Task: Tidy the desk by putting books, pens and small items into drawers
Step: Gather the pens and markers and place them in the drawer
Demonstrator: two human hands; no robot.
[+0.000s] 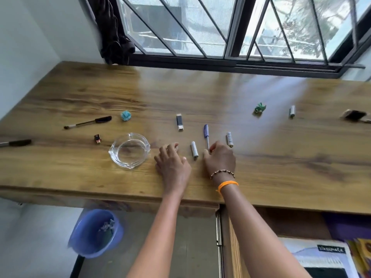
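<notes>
On the wooden desk [261, 157] my right hand [219, 160] pinches the lower end of a blue pen [206, 132] that lies pointing away from me. My left hand [172, 164] rests on the desk with its fingers curled down; what lies under the fingertips is hidden. A silver battery [194, 149] lies between my hands, a second battery [229, 139] just right of the pen, and a third battery [292, 111] far right. Further off lie a black-and-silver USB stick [179, 121], a black pen [88, 122], a black marker [16, 143] and a small black-red item [97, 139].
A glass ashtray [129, 150] stands left of my left hand. A teal paper ball [126, 115], a green scrap [260, 107] and a dark object [354, 115] lie on the desk. Below right, an open drawer [301, 223] holds books [321, 255]. A purple bin [95, 233] stands below left.
</notes>
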